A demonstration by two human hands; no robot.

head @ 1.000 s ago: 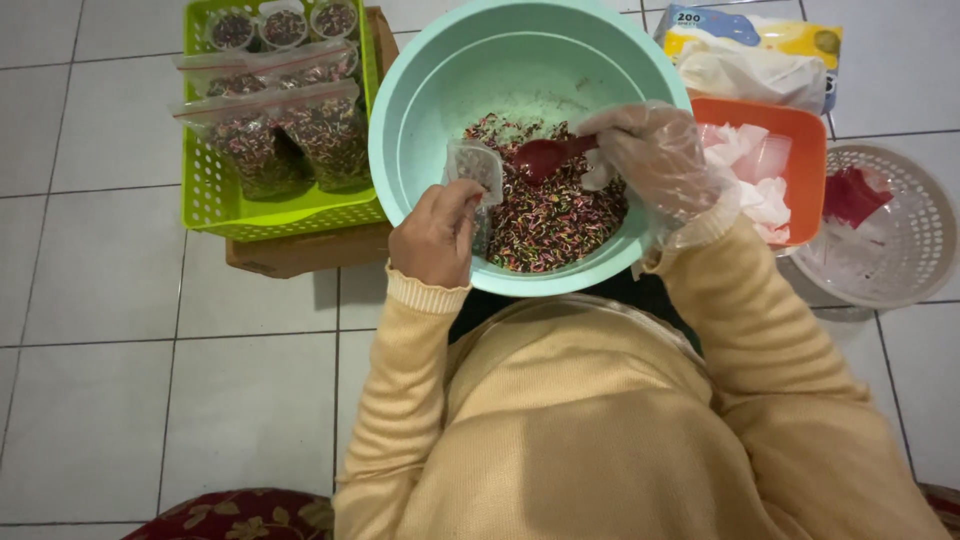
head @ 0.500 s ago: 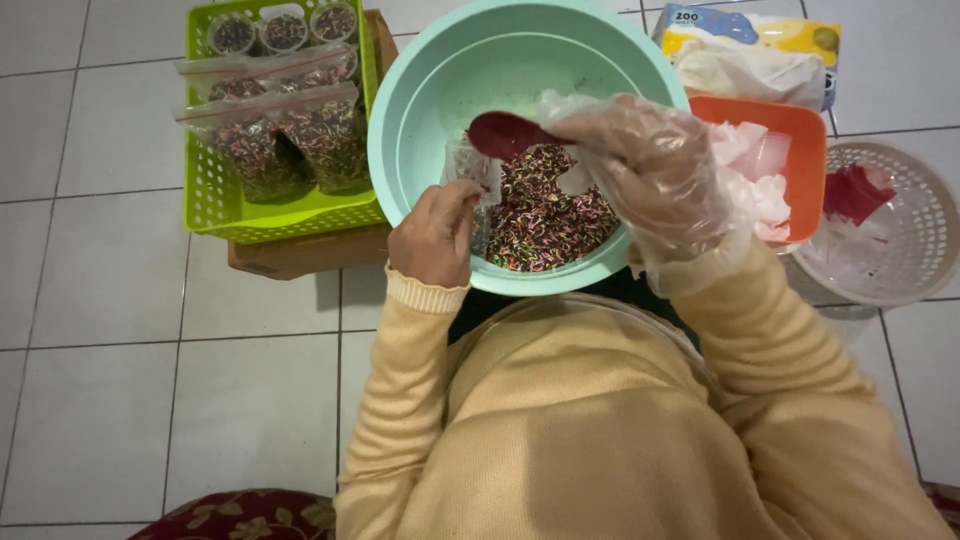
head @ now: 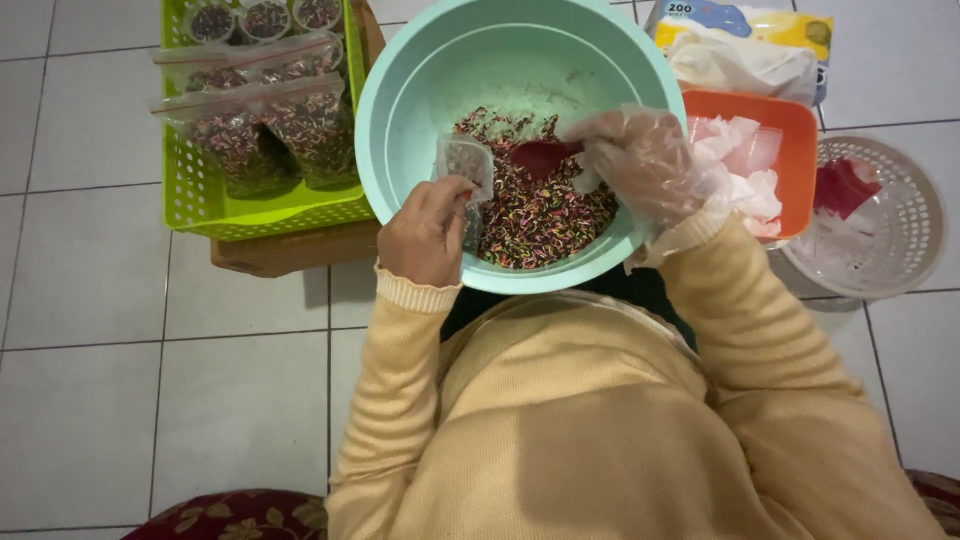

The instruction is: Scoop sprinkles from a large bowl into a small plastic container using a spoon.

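A: Small clear bag (head: 463,168), held up inside the big mint-green bowl (head: 420,80) at its left side. What's over on the far left?

B: A lime-green basket (head: 190,205) on a wooden board (head: 290,250). It holds filled clear bags (head: 275,130) of the same dark, multicoloured sprinkles, with little round tubs (head: 265,18) at its far end.

A: And the hands?

B: The left hand (head: 425,235), bare, is closed around the lower part of the small clear bag, at the bowl's near-left rim. The sprinkles (head: 540,215) lie heaped in the bowl's bottom. The right hand (head: 645,160), in a thin clear glove, grips a dark red spoon (head: 543,157) whose bowl is just beside the bag's mouth.

A: Further right?

B: An orange tray (head: 790,115) with pale pink pieces, touching the bowl's right side. Beyond it is a tissue pack (head: 745,35), and at the far right a white perforated basket (head: 905,235) with something red inside.
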